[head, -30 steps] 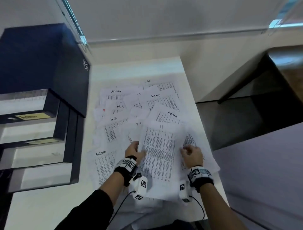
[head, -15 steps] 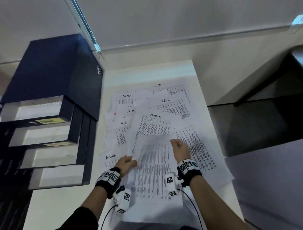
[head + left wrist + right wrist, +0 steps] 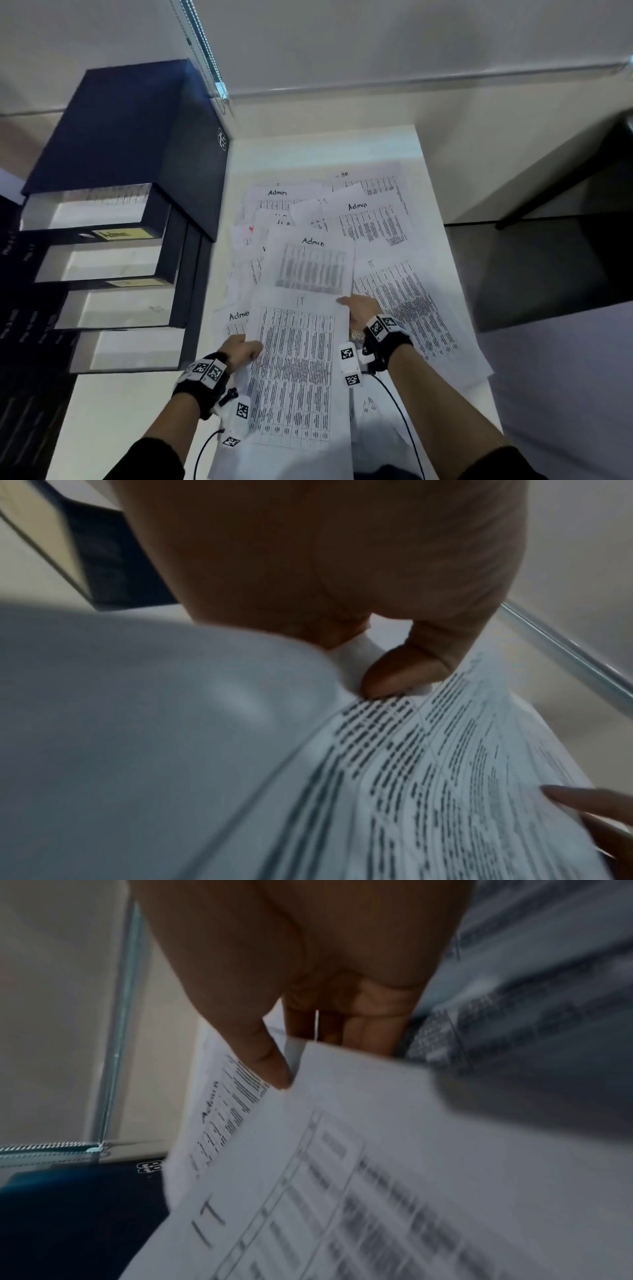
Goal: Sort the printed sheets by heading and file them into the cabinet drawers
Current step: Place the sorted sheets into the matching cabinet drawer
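A printed sheet headed IT [image 3: 294, 370] [image 3: 359, 1191] is lifted above the pile between both hands. My left hand [image 3: 239, 349] pinches its left edge, thumb [image 3: 400, 672] on top of the print. My right hand [image 3: 359, 308] pinches its top right corner, thumb [image 3: 267, 1061] above and fingers below. Under it lies a spread of sheets [image 3: 359, 222] headed Admin, HR and IT on the white table [image 3: 308, 147]. The dark blue cabinet [image 3: 130, 130] stands at the left with several drawers pulled out; the top drawer [image 3: 89, 212] bears a yellow Admin label [image 3: 123, 234].
The lower drawers [image 3: 113, 308] stick out stepwise over the table's left part. A wall and window frame [image 3: 205, 51] stand behind. Right of the table the floor drops away, with a dark desk [image 3: 582, 171] beyond.
Both hands have lifted the IT sheet off the pile and drawn it toward me and leftward. An Admin sheet beneath is now uncovered. The head view has shifted left toward the cabinet.
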Demonstrator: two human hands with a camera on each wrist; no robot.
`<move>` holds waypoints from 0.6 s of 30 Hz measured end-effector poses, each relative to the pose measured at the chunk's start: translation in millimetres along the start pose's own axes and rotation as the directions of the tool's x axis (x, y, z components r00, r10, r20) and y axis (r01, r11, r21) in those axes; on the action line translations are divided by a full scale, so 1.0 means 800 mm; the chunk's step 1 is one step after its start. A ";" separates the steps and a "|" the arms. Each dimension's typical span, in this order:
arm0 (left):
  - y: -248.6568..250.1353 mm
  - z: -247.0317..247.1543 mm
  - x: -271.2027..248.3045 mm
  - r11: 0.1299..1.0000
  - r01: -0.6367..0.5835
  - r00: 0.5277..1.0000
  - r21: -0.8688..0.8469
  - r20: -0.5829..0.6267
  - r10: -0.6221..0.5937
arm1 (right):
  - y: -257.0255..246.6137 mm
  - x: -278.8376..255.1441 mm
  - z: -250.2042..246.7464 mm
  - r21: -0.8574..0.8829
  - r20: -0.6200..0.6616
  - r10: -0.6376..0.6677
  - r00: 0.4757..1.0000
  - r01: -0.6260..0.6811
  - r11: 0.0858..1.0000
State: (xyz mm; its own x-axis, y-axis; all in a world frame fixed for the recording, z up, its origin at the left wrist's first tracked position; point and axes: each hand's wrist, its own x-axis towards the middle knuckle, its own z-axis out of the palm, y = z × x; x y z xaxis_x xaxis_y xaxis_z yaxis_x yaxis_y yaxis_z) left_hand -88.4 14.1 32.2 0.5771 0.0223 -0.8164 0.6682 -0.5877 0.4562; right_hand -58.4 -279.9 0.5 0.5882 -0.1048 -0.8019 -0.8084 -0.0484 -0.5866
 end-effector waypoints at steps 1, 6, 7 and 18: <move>-0.002 -0.004 -0.002 1.000 0.005 1.000 -0.013 -0.030 -0.005 | -0.007 -0.010 -0.007 -0.016 -0.067 -0.061 0.996 0.060 0.998; 0.006 -0.007 -0.018 0.990 0.025 0.992 -0.137 -0.119 -0.042 | -0.013 -0.029 -0.107 -0.189 -0.479 -0.259 0.839 0.190 0.964; 0.005 -0.003 -0.016 0.989 0.016 0.993 -0.147 -0.110 -0.032 | -0.005 -0.027 -0.131 -0.245 -0.552 -0.264 0.791 0.149 0.958; 0.036 0.068 -0.013 0.994 -0.111 0.992 0.000 0.061 0.110 | 0.050 -0.048 -0.137 -0.627 -0.459 -0.427 0.779 0.057 0.777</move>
State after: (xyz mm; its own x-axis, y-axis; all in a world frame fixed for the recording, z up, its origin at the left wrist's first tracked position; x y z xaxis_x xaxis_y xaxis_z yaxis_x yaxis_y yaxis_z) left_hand -100.4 -47.0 34.3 0.6177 -0.0917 -0.7810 0.6001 -0.5868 0.5436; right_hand -115.7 -386.6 20.4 0.7933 -0.5167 -0.3221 -0.6088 -0.6663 -0.4306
